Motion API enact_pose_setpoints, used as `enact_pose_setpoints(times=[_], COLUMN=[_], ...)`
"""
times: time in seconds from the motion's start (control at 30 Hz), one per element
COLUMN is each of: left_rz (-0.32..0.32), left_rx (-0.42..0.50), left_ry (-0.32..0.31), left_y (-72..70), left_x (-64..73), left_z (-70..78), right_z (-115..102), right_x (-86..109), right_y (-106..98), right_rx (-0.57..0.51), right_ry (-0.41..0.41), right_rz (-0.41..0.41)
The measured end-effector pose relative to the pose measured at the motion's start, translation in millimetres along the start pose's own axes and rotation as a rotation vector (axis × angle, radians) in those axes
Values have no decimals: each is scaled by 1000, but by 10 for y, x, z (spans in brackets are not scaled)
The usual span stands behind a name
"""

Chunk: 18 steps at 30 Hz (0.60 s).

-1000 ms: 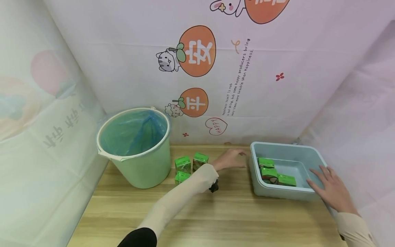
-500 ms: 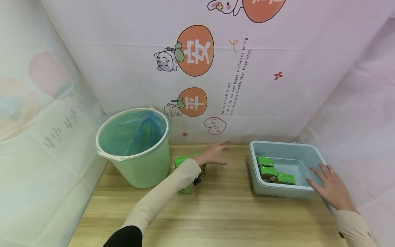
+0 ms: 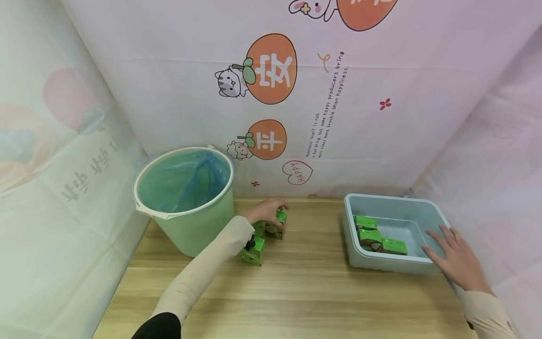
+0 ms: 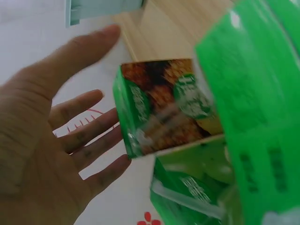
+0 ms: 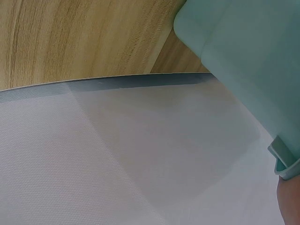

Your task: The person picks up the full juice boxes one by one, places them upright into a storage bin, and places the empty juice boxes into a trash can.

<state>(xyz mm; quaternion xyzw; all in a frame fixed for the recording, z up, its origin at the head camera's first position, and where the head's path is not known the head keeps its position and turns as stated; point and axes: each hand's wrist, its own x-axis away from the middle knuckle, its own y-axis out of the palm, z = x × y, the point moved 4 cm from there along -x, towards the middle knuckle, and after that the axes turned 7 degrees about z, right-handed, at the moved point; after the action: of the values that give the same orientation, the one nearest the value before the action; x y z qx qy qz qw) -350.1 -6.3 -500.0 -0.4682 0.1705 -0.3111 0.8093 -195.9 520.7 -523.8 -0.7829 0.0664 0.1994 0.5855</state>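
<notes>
My left hand [image 3: 266, 211] is over a small green box [image 3: 277, 230] with a food picture on its side. In the left wrist view, the thumb and fingers of my left hand [image 4: 51, 136] are spread around that box [image 4: 159, 110], fingertips close to its green side; contact is unclear. Two more green boxes stand near it, a front one [image 3: 253, 252] and one partly hidden by the hand. At the right, my right hand [image 3: 459, 260] rests with extended fingers on the rim of a light blue plastic bin [image 3: 353, 259]. Inside lie three green boxes [image 3: 394, 246].
A green bucket [image 3: 207, 235] lined with a blue bag stands left of the loose boxes. Wooden tabletop [image 3: 305, 292] stretches between bucket and bin. Printed white cloth [image 3: 338, 169] hangs behind, and more cloth flanks both sides.
My left hand has moved left, from beside the bin back to the loose boxes. My right hand and the three boxes in the bin have stayed in place.
</notes>
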Motion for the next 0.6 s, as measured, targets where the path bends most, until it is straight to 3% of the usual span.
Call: enact_pose_setpoints(times=[0.23,0.6], left_rz=[57,47], left_rx=[-60,-93], left_ry=[9,-22], left_y=[-10,17], left_x=[28,3], left_z=[-140,-170], right_z=[8,10], right_x=[12,7], right_y=[2,10], right_rx=[-1,-1], right_ry=[7,8], right_rz=[-2,-4])
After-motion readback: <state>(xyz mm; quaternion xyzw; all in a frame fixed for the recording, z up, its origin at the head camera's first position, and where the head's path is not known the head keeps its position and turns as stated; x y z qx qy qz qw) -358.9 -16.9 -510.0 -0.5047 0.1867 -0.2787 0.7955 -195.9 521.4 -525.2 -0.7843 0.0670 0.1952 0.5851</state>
